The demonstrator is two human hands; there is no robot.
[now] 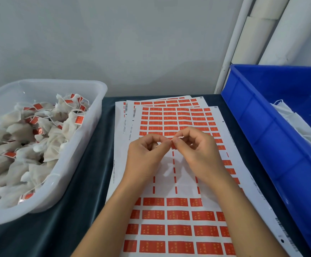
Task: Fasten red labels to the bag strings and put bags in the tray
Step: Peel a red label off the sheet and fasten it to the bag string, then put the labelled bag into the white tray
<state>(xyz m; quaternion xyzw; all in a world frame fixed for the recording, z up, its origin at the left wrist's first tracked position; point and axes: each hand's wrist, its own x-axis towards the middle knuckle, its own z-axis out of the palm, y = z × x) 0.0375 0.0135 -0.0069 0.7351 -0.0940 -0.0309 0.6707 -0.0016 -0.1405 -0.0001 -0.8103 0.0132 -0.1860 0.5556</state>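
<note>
Your clear tray [95, 115] already holds many labelled bags [39, 138]; unlabelled ones wait in the blue bin [262, 138]. Over the sticker sheets [178, 219], your left hand [147, 154] and right hand [199, 149] together pinch 1 red label [172, 145]

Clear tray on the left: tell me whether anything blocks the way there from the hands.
Nothing visible does. Between the left hand, the right hand and the clear tray lie only the flat label sheets and dark cloth. The tray is open-topped, with labelled bags piled inside.
</note>
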